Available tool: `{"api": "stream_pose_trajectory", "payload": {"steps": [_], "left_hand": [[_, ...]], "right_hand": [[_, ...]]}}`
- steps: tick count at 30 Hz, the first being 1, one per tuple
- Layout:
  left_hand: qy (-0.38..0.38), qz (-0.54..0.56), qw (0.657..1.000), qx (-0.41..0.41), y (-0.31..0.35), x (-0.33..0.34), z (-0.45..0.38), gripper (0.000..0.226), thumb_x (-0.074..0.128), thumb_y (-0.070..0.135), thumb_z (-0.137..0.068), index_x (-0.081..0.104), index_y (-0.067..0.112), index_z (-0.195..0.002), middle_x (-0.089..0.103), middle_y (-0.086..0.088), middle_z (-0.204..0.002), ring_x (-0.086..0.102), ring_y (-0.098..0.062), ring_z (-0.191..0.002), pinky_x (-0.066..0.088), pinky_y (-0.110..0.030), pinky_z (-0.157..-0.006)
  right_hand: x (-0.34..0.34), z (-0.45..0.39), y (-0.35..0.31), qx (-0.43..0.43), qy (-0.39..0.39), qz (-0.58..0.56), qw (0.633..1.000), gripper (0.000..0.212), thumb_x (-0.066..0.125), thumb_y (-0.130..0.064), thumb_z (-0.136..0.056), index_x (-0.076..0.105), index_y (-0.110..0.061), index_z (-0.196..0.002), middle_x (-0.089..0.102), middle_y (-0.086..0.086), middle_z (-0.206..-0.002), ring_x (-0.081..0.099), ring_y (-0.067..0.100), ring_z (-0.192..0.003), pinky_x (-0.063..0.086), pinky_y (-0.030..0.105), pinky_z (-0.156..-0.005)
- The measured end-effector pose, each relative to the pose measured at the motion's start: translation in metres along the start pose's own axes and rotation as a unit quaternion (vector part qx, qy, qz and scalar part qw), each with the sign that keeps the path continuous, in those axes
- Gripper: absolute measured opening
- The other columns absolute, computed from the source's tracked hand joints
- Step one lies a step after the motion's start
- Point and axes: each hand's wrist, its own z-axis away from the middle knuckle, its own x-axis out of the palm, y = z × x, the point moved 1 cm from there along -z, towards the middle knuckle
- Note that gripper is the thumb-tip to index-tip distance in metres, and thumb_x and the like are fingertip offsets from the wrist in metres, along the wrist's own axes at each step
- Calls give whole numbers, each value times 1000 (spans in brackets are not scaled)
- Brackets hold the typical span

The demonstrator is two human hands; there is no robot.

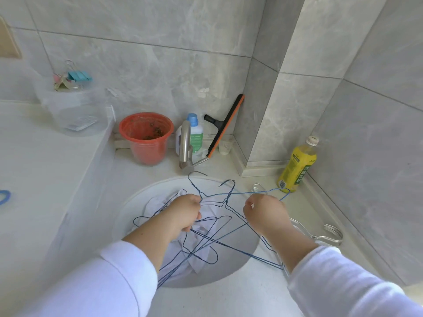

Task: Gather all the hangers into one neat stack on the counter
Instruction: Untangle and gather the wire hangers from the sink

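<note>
Several thin blue wire hangers [212, 234] hang in a loose tangle over the round white sink [137, 200], with a white cloth [206, 211] under them. My left hand [183, 213] is closed around a bunch of their wires near the necks. My right hand [265, 211] pinches the wire of one blue hanger [270, 192] that reaches right toward the yellow bottle. Two hooks [194, 177] stick up toward the tap. Clear plastic hangers [320, 234] lie on the counter [229, 298] at the right, partly hidden by my right forearm.
A steel tap [185, 145] stands behind the sink. A red bucket [146, 136], a detergent bottle [195, 131] and a squeegee [225, 124] stand along the back wall. A yellow drink bottle [297, 165] is at the right. A clear tub [77, 115] sits on the raised left ledge.
</note>
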Motion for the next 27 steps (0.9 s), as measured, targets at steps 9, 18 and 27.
{"api": "stream_pose_trajectory", "payload": {"steps": [9,18,27], "left_hand": [[-74,350,928,-101,-7,-17,42,5,55,22,-90,56,18,-92,62,-8,-62,41,-12,-31,36,-14,-32],[84,329,938,-74,-16,-60,71,24,45,20,-95,61,8,-82,48,-5,-68,28,-8,-38,17,-12,-31],[146,327,929,-92,-23,-78,64,14,47,13,-92,59,7,-89,55,-6,-76,29,-12,-49,22,-12,-30]], "right_hand": [[4,25,-3,-143,-2,-119,982,20,52,-17,-85,71,-14,-87,71,4,-85,61,22,-83,41,20,-71],[53,-4,-18,87,-138,-164,973,61,49,-25,-87,27,-16,-143,38,14,-141,45,31,-123,40,37,-102],[72,-14,-17,148,-208,-10,967,54,44,-25,-83,32,-13,-135,49,13,-132,46,33,-119,42,42,-98]]}}
